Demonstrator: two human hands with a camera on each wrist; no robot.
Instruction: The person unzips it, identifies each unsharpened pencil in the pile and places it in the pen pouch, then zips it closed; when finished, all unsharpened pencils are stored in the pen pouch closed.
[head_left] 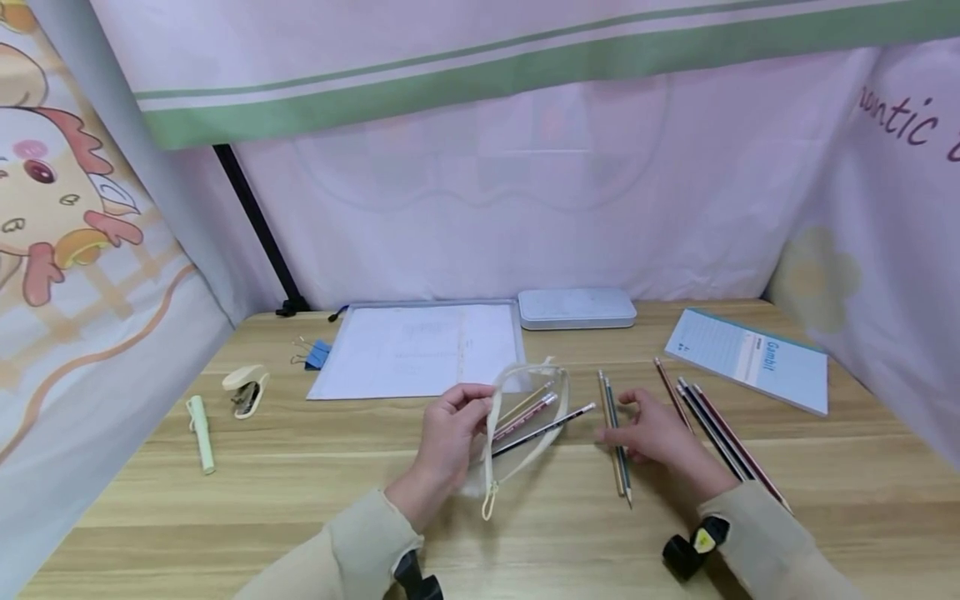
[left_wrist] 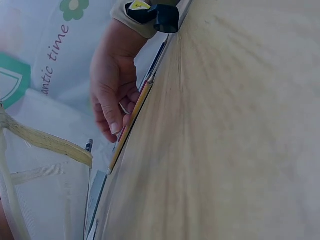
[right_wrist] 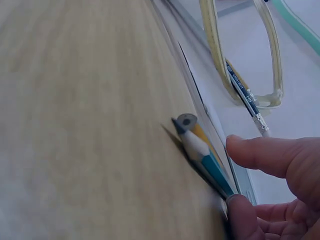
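Note:
My left hand (head_left: 450, 437) grips the side of a see-through mesh pencil pouch (head_left: 491, 429) with a cream zipper, its mouth unzipped. Several pencils lean inside, among them a black one (head_left: 543, 430) whose eraser end sticks out past the rim. To its right, a teal pencil (head_left: 626, 477) and a yellow pencil (right_wrist: 201, 134) lie side by side on the table. My right hand (head_left: 651, 429) reaches over these two. In the right wrist view its thumb stands apart from them, while a fingertip (right_wrist: 242, 212) is at the teal pencil. The left hand is mostly hidden in its wrist view.
More pencils (head_left: 712, 425) lie right of my right hand, below a blue notepad (head_left: 750, 362). At the back are a clipboard with paper (head_left: 420, 350) and a pale tin case (head_left: 576, 310). A blue binder clip (head_left: 318, 355), a stapler (head_left: 246, 390) and a green pen (head_left: 201, 435) lie left.

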